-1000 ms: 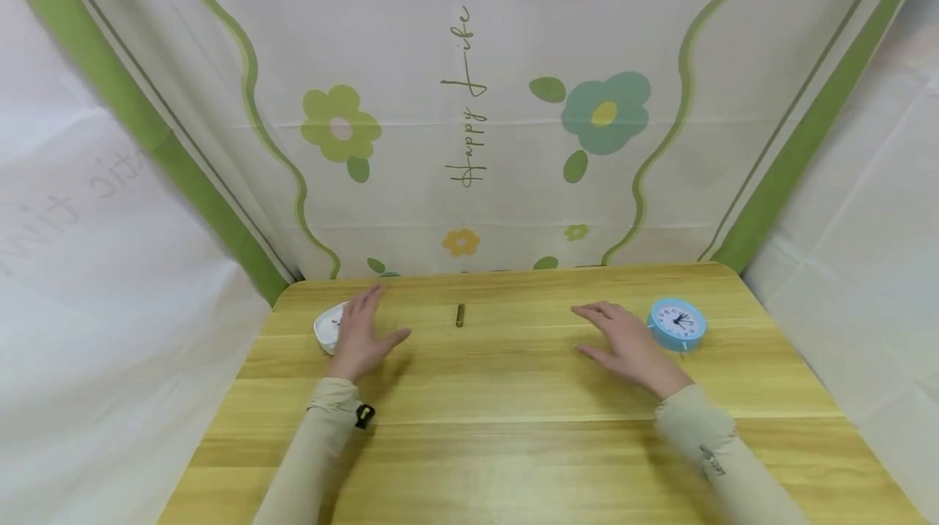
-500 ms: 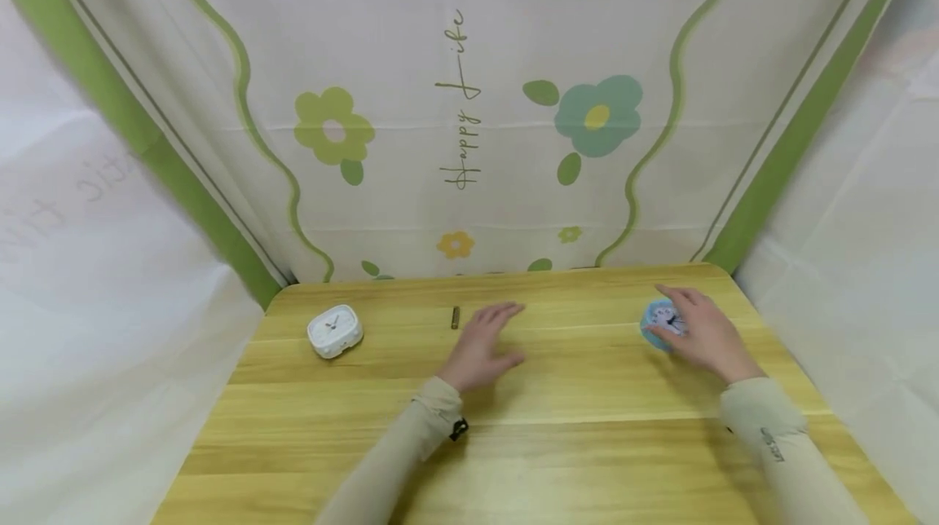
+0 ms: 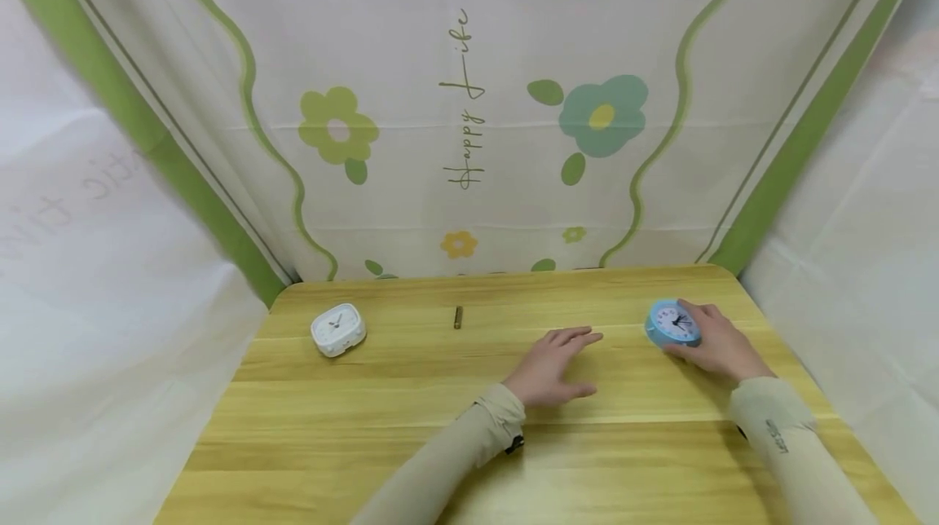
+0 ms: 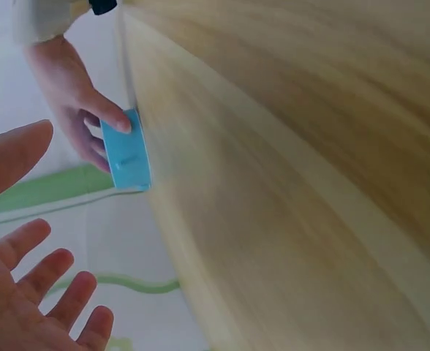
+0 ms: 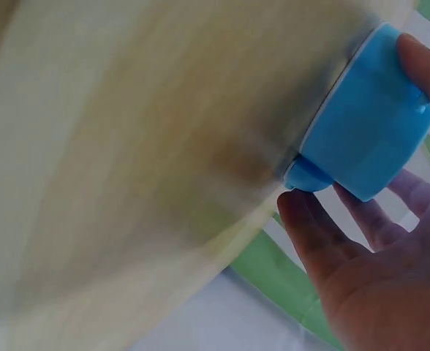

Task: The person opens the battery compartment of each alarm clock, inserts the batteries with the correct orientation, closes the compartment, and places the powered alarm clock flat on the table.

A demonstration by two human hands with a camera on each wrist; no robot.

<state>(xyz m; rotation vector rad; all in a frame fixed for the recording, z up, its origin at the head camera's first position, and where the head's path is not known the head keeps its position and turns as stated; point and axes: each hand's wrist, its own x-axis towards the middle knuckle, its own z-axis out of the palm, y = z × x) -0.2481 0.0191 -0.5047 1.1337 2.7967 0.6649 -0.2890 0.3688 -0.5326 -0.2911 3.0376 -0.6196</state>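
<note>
A round blue alarm clock [image 3: 671,324] lies face up on the right of the wooden table. My right hand [image 3: 722,346] grips its right side, thumb on the near edge and fingers round the far one. In the right wrist view the blue side of the clock [image 5: 368,117] shows between thumb and fingers. My left hand [image 3: 552,368] hovers over the table left of the blue clock, fingers spread and holding nothing. In the left wrist view that left hand [image 4: 25,292] is apart from the clock.
A white alarm clock [image 3: 338,329] lies face up at the table's left. Between the clocks, near the back, is a small dark brass-coloured cylinder [image 3: 458,317]. Flower-printed cloth [image 3: 513,199] hangs behind the table [image 3: 330,443] and on both sides.
My left hand has swept from beside the white clock to the right, past the middle of the table. My right hand has moved right and taken hold of the blue clock.
</note>
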